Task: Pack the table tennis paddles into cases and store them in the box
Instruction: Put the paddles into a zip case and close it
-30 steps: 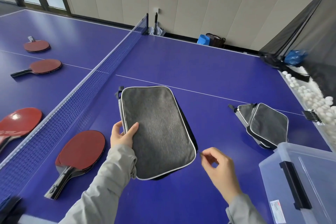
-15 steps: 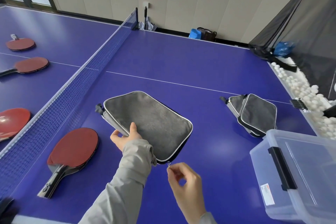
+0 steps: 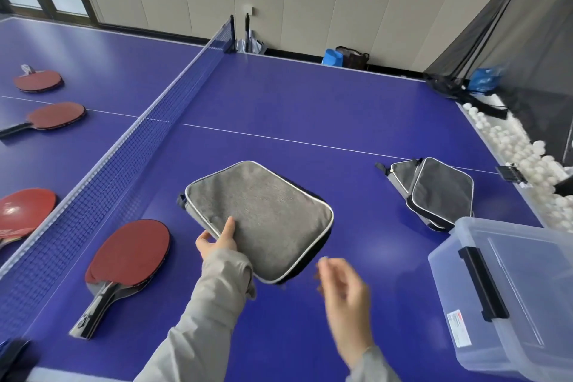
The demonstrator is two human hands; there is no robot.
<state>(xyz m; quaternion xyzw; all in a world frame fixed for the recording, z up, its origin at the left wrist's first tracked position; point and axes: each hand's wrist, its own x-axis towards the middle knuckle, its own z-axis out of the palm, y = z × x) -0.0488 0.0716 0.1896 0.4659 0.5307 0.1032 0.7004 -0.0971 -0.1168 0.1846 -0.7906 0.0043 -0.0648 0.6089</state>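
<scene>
A grey paddle case (image 3: 263, 217) with white piping lies on the blue table, and my left hand (image 3: 217, 240) grips its near left edge, thumb on top. My right hand (image 3: 344, 291) hovers blurred just right of the case's near corner, fingers loosely curled, holding nothing that I can see. A red paddle (image 3: 130, 254) with a black handle lies left of the case. Two more grey cases (image 3: 434, 192) are stacked to the right. The clear plastic box (image 3: 508, 298) with a black latch stands at the near right.
The net (image 3: 130, 146) runs diagonally on the left. Beyond it lie three more red paddles, the nearest (image 3: 21, 211), another (image 3: 57, 115) and the farthest (image 3: 38, 80). Several white balls (image 3: 508, 146) fill a trough along the table's right edge under black netting.
The case has turned and been set lower on the table. My right hand has let go of the zipper pull it pinched and moved off to the right.
</scene>
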